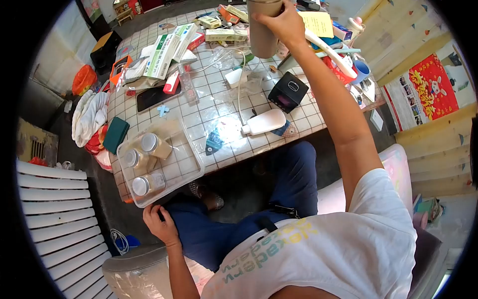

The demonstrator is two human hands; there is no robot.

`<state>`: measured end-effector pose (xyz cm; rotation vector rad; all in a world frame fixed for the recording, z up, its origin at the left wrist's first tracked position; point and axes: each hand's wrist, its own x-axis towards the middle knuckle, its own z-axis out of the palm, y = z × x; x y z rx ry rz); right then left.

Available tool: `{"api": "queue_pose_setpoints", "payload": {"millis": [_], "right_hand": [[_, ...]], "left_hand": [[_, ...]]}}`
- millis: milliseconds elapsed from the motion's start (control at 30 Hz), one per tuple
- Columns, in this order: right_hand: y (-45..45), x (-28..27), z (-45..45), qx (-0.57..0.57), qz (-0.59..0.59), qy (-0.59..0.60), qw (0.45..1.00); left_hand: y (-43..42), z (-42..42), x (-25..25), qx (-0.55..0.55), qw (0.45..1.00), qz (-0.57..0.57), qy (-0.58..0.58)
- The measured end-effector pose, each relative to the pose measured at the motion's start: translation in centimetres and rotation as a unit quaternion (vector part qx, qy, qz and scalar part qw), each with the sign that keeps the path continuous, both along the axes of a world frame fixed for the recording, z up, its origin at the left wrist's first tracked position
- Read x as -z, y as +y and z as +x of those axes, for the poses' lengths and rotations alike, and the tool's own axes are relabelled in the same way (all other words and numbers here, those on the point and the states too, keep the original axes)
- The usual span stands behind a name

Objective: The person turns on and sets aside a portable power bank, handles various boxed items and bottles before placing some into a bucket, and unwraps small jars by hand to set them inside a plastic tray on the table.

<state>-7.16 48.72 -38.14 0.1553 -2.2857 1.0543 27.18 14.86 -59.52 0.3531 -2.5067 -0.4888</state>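
My right hand (286, 22) is wrapped round a tall grey-brown cup (263, 37) at the top of the view, over the far part of the table. My left hand (160, 225) rests by my thigh, below the table's near left corner, its fingers curled; whether they hold anything is hidden. Just above it, a clear plastic tray (187, 172) holds three lidded jars (154, 145). A white bottle (266, 122) lies on its side near the table's front edge, and a black box (288, 92) stands behind it.
The tiled table (226, 142) carries medicine boxes (162, 56), a dark phone (152, 98), a white charger (235, 77) and a blue mug (360, 71). A dark green case (116, 134) sits at the left edge. White slats (62, 217) stand at lower left.
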Motion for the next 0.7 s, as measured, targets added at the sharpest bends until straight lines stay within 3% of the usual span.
{"api": "queue_pose_setpoints", "payload": {"millis": [100,367,567,700], "right_hand": [[1.7,3.6,-2.4,0.096,0.095,0.011,0.991],[1.4,7.4,-2.4,0.104,0.147,-0.02,0.984],[2.2,9.5,-3.5,0.106,0.008,-0.052,0.993],[2.7,9.7,-3.9,0.108,0.004,-0.028,0.994]], "left_hand": [[0.0,0.0,0.2,0.002,1.0,-0.004,0.001],[-0.1,0.0,0.4,0.001,1.0,-0.002,-0.009],[-0.2,0.1,0.6,0.003,1.0,-0.005,-0.014],[0.1,0.0,0.4,0.001,1.0,-0.001,-0.012]]}}
